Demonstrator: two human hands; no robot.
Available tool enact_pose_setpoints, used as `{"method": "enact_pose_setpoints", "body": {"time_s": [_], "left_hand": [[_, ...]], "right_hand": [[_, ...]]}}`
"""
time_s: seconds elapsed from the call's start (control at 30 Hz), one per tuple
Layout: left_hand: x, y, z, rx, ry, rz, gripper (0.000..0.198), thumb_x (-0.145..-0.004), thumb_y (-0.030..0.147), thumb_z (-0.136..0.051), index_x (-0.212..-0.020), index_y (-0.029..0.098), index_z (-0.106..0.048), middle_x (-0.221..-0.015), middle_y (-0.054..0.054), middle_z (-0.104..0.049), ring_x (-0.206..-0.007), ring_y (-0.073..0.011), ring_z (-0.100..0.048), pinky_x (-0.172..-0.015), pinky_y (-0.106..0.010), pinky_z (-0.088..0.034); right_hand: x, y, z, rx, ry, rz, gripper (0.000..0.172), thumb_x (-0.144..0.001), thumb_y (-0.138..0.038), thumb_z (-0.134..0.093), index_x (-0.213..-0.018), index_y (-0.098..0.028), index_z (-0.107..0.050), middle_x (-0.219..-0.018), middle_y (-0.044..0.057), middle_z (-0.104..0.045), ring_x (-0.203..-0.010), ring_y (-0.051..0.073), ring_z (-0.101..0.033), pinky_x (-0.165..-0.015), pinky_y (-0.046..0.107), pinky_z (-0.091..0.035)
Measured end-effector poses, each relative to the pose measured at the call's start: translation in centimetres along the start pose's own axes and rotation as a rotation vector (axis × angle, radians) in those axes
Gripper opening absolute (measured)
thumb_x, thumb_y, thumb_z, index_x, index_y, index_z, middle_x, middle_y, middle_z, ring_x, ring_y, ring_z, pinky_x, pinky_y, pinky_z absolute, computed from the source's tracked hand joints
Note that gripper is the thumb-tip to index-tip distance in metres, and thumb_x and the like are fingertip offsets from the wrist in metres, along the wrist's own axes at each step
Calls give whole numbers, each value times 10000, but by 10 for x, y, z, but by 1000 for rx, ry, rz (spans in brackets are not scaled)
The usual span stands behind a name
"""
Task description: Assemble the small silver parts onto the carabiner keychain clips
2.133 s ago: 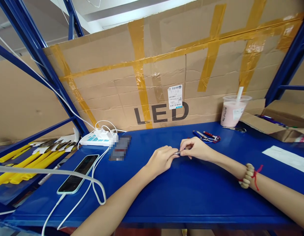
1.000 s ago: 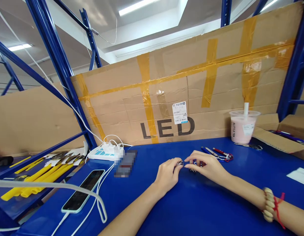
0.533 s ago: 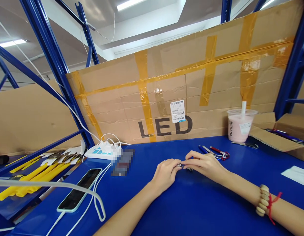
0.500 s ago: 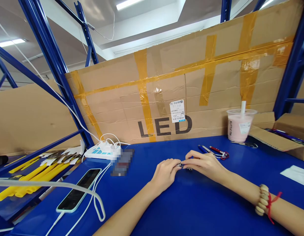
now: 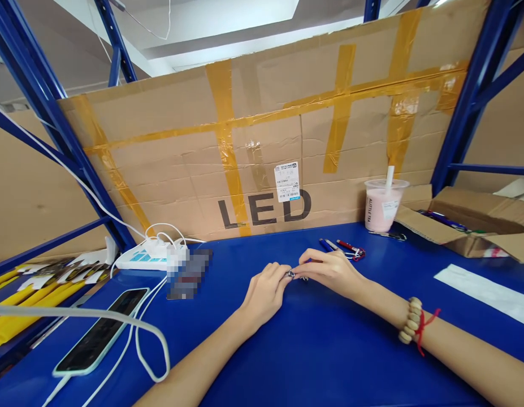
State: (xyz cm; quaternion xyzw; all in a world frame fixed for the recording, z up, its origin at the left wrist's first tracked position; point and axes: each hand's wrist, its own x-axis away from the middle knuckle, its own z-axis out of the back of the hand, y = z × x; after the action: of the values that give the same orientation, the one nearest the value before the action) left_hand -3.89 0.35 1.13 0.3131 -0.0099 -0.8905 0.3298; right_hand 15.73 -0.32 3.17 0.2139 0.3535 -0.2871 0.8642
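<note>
My left hand (image 5: 265, 292) and my right hand (image 5: 328, 271) meet at the middle of the blue table (image 5: 312, 350). Both pinch one small metal part (image 5: 291, 274) between their fingertips, just above the table top. What the part is I cannot make out. A bead bracelet with a red string (image 5: 411, 320) sits on my right wrist. A few small blue and red pen-like items with a ring (image 5: 344, 248) lie just behind my right hand.
A taped cardboard sheet marked LED (image 5: 262, 152) walls off the back. A pink drink cup (image 5: 384, 205) and an open carton (image 5: 465, 226) stand at right, with white paper (image 5: 486, 291). At left lie a phone (image 5: 96, 336), white cables, a power strip (image 5: 147, 257) and yellow items (image 5: 28, 302).
My hands keep pinching the small part in about the same spot on the table. The head view has dropped and turned a little to the right.
</note>
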Motion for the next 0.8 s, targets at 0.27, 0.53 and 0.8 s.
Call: {"method": "enact_pose_setpoints", "body": {"time_s": [0.27,0.53,0.8], "left_hand": [[1,3,4,-42,-10,6,239,-936,261,-318,-1009,201,-538,-916,-29,-577,-827,-147,-568,-705,-244,-481],[2,3,7,9,-65,39,278,-952,289,-284,-1054,221,-533,-921,-13,-636,-829,-139,-601,-742,-236,-468],[2,2,5,-62,-88,8,280,-952,315,-280,-1020,207,-529,-880,-17,-628,-810,-148,-572,-730,-261,-428]], "right_hand": [[2,-2,-1,-33,27,-36,278,-901,-291,-436,-859,-228,-703,-767,23,-645,-496,45,-514,-459,159,-385],[0,-2,-3,-293,-20,-241,295,-863,-400,-469,-835,-222,-702,-794,55,-640,-559,97,-559,-511,209,-451],[-7,-6,-3,-636,-81,-474,350,-753,-514,-566,-679,-190,-675,-730,50,-601,-390,67,-488,-390,232,-429]]}}
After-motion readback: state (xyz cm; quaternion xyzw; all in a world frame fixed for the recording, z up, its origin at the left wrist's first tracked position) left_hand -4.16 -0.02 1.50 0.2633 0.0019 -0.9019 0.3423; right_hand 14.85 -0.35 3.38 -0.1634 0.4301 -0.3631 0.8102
